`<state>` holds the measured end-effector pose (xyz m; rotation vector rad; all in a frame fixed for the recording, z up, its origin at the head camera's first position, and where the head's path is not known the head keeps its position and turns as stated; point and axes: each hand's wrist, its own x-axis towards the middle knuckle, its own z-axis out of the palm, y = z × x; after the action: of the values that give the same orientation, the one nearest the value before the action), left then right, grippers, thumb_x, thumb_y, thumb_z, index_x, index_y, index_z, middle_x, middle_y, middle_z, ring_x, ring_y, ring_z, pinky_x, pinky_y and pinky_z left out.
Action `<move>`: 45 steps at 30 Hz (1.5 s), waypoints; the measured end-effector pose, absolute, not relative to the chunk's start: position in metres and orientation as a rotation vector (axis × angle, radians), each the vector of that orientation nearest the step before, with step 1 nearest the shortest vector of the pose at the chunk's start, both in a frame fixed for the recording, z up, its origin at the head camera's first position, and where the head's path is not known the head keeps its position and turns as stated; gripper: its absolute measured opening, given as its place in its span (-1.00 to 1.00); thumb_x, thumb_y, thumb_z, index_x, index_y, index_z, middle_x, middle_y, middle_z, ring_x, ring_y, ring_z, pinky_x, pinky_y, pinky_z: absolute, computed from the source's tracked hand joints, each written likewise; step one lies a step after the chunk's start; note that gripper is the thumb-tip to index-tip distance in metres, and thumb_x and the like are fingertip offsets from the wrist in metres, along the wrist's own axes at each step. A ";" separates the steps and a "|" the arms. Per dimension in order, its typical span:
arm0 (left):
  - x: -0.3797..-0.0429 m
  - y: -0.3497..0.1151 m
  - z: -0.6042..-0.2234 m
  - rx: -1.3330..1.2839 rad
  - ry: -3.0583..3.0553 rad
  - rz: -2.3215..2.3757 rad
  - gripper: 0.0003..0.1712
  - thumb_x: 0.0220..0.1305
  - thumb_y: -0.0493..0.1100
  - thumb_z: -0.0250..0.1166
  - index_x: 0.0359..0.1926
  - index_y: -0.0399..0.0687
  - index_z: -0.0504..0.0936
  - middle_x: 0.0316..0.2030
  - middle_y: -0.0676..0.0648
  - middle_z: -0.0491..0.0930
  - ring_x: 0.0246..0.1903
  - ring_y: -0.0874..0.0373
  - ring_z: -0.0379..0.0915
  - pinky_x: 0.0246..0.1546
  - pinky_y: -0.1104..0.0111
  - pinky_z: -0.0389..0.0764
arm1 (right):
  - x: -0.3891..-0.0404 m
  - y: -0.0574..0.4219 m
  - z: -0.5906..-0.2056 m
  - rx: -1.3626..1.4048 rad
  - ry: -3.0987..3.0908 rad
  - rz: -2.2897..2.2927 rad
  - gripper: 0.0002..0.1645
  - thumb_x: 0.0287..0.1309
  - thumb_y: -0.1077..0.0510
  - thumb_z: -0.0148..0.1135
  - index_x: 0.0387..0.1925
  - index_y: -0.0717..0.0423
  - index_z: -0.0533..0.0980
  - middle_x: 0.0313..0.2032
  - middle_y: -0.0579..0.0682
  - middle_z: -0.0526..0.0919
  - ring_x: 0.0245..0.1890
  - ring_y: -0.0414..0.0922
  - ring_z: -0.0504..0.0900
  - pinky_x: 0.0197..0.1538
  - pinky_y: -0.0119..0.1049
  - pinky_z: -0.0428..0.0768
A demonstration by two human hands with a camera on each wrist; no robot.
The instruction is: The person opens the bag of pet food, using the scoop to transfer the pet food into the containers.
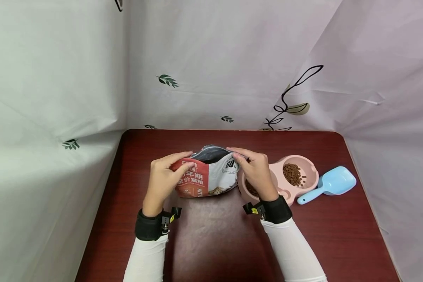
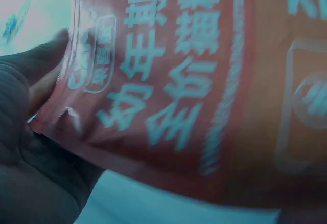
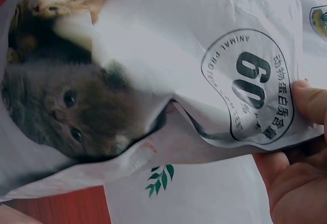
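A red and white cat food bag stands on the table between both hands, its top edge parted so the dark inside shows. My left hand pinches the red top corner, thumb on the front and fingers behind. On the opposite corner my right hand pinches the white side near the printed "60" mark. The left wrist view shows the bag's red front, slightly blurred, and the right wrist view shows its white side with cat pictures.
Right of the bag lies a pink double bowl with brown kibble in both cups, partly hidden behind the right hand. Beside it rests a light blue scoop. White patterned cloth hangs behind the dark red table.
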<state>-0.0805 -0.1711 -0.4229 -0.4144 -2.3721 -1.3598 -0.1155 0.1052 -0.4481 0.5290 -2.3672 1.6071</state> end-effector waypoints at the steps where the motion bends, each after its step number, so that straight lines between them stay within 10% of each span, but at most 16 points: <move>1: -0.081 -0.170 -0.419 -0.446 -2.399 -1.212 -0.63 0.13 -0.21 0.59 0.00 -0.05 0.82 -0.11 -0.08 0.81 -0.16 0.14 0.76 -0.19 0.32 0.74 | -0.116 0.105 -0.449 0.522 -2.355 1.613 -0.76 0.41 0.13 0.30 0.02 0.01 0.76 -0.08 -0.06 0.83 -0.25 -0.37 0.66 -0.20 -0.57 0.54; 16: -0.086 -0.157 -0.396 -0.550 -2.506 -0.664 -0.87 0.29 -0.15 0.47 -0.27 -0.14 0.80 -0.33 -0.10 0.80 -0.35 0.01 0.77 -0.37 0.07 0.73 | -0.116 0.105 -0.440 0.687 -2.330 1.484 -0.74 0.40 0.34 0.24 0.03 0.18 0.71 0.19 0.02 0.71 0.15 -0.06 0.71 -0.02 -0.59 0.52; 23: -0.092 -0.160 -0.404 -0.574 -2.444 -0.734 -0.90 0.29 -0.20 0.47 -0.29 -0.16 0.79 -0.36 -0.10 0.79 -0.39 0.03 0.75 -0.39 0.07 0.71 | -0.116 0.103 -0.426 0.830 -2.425 1.182 -0.53 0.42 0.41 0.13 0.27 0.13 0.59 0.18 0.06 0.71 0.01 -0.13 0.70 -0.06 -0.30 0.59; 45: -0.095 -0.164 -0.405 -0.645 -2.428 -0.726 -0.95 0.23 -0.28 0.49 -0.30 -0.16 0.77 -0.35 -0.11 0.79 -0.36 0.02 0.76 -0.37 0.08 0.73 | -0.120 0.116 -0.424 0.824 -2.448 1.176 -0.68 0.36 0.39 0.25 0.00 0.05 0.76 -0.07 -0.02 0.82 -0.06 -0.11 0.80 -0.04 -0.23 0.73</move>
<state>-0.0953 -0.1642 -0.4052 -0.6448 -2.4277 -0.7257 -0.1197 0.1162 -0.4235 0.8236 -2.4480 1.1758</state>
